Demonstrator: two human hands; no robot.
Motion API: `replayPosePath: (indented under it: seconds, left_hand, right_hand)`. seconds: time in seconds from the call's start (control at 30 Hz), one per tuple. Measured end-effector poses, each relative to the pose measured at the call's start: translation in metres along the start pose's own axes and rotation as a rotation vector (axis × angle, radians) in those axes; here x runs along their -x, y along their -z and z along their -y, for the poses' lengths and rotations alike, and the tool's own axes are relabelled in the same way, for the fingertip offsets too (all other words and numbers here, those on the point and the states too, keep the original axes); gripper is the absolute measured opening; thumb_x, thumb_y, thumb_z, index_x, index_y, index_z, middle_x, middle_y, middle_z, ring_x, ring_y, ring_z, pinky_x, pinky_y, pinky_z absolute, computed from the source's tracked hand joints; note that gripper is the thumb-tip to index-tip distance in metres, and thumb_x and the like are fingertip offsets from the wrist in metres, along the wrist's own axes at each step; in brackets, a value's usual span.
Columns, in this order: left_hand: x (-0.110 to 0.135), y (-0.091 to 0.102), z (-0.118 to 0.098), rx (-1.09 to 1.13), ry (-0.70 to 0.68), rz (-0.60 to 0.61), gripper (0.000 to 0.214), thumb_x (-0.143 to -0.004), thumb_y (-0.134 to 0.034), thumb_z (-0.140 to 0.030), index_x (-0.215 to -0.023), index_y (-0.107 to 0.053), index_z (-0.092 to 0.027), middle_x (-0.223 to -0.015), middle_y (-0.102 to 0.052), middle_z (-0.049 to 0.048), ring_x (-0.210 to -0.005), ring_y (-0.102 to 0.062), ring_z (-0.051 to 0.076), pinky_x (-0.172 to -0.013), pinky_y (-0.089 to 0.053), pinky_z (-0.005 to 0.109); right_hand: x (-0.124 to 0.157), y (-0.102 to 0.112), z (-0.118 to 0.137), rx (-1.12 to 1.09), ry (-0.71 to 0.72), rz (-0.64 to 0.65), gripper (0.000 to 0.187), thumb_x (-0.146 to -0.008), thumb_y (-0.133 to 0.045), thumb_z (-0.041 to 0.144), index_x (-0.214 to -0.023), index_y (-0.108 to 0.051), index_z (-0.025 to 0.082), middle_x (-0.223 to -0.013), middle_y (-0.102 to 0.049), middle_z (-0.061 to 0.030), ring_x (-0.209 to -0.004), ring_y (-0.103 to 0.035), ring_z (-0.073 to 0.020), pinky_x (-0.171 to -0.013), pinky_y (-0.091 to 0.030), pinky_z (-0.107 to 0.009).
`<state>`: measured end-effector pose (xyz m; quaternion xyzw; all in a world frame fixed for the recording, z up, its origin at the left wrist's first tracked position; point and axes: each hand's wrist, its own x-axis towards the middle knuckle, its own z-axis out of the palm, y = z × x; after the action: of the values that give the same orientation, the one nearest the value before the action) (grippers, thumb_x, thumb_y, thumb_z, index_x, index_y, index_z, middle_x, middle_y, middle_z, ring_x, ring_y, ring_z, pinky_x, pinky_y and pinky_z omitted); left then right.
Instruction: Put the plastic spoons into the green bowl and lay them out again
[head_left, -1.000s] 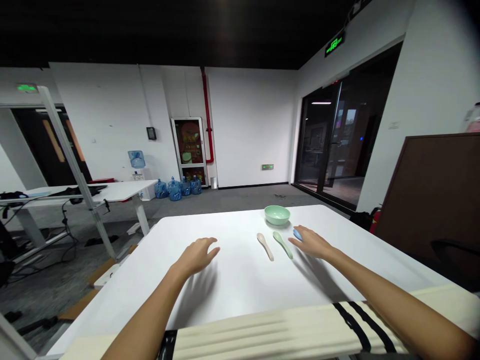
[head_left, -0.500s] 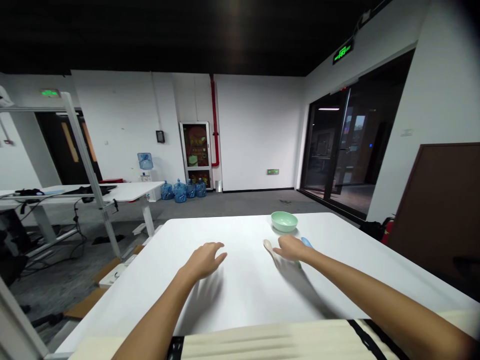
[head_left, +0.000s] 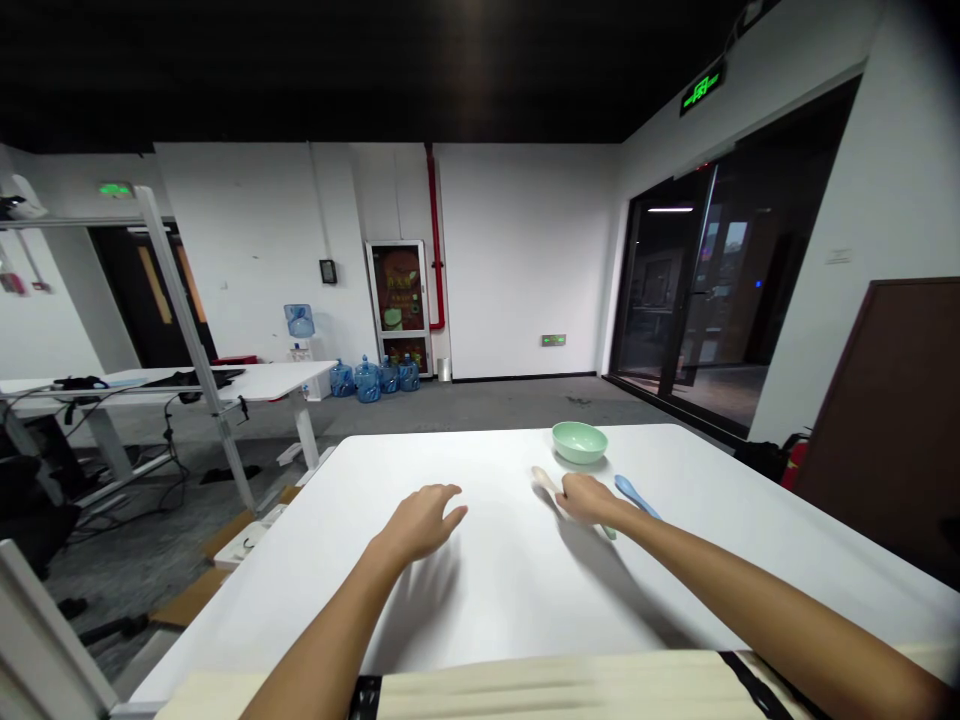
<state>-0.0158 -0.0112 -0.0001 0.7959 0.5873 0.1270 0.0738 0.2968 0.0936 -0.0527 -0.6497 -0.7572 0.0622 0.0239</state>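
My left hand (head_left: 420, 522) hovers low over the white table (head_left: 517, 600), fingers spread and holding nothing, with no object close to it. My right hand (head_left: 589, 498) lies across two spoons and hides most of them. The bowl of a beige spoon (head_left: 541, 478) sticks out past my fingers, and the handle tip of a green spoon (head_left: 610, 532) shows below my palm. I cannot tell whether my fingers grip either one. A blue spoon (head_left: 634, 495) lies just right of that hand, and a mint-green bowl (head_left: 580, 442) stands beyond it.
A cream cloth with black stripes (head_left: 555, 685) runs along the near table edge. A metal post (head_left: 195, 340) and a white desk (head_left: 262, 380) stand to the left. Blue water bottles (head_left: 367, 380) line the far wall, and a brown board (head_left: 885, 440) stands at right.
My right hand has moved left, off the blue spoon and over the beige and green spoons. The blue spoon now shows whole. My view has turned slightly left.
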Motion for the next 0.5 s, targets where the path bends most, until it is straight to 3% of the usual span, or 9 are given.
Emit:
replayPosePath:
  seconds: [0.13,0.27,0.5]
  left_hand:
    - [-0.001,0.000,0.001,0.005,0.003,0.004,0.054,-0.093,-0.038,-0.052,-0.134,-0.055,-0.020,-0.136,-0.060,0.0095,-0.127,-0.053,0.029,-0.104,-0.042,0.043]
    - [-0.001,0.002,0.001,0.008,0.013,0.002,0.054,-0.093,-0.038,-0.052,-0.134,-0.056,-0.021,-0.135,-0.060,0.0094,-0.127,-0.053,0.029,-0.103,-0.042,0.042]
    - [-0.003,0.003,0.003,0.014,0.015,0.023,0.053,-0.093,-0.038,-0.051,-0.134,-0.056,-0.022,-0.135,-0.061,0.0095,-0.125,-0.054,0.030,-0.102,-0.043,0.044]
  right_hand:
    - [-0.014,0.025,-0.015,0.017,-0.022,-0.118,0.035,-0.092,-0.042,0.040,-0.087,-0.066,0.015,-0.091,-0.069,-0.0129,-0.080,-0.064,-0.0228,-0.067,-0.039,-0.029]
    - [-0.031,0.046,-0.034,0.023,-0.111,-0.254,0.037,-0.093,-0.038,0.039,-0.091,-0.067,0.015,-0.097,-0.069,-0.0158,-0.087,-0.065,-0.0261,-0.069,-0.041,-0.031]
    - [-0.071,0.043,-0.060,0.004,-0.309,-0.274,0.033,-0.090,-0.046,0.036,-0.099,-0.069,0.014,-0.103,-0.069,-0.0188,-0.095,-0.066,-0.0275,-0.075,-0.045,-0.033]
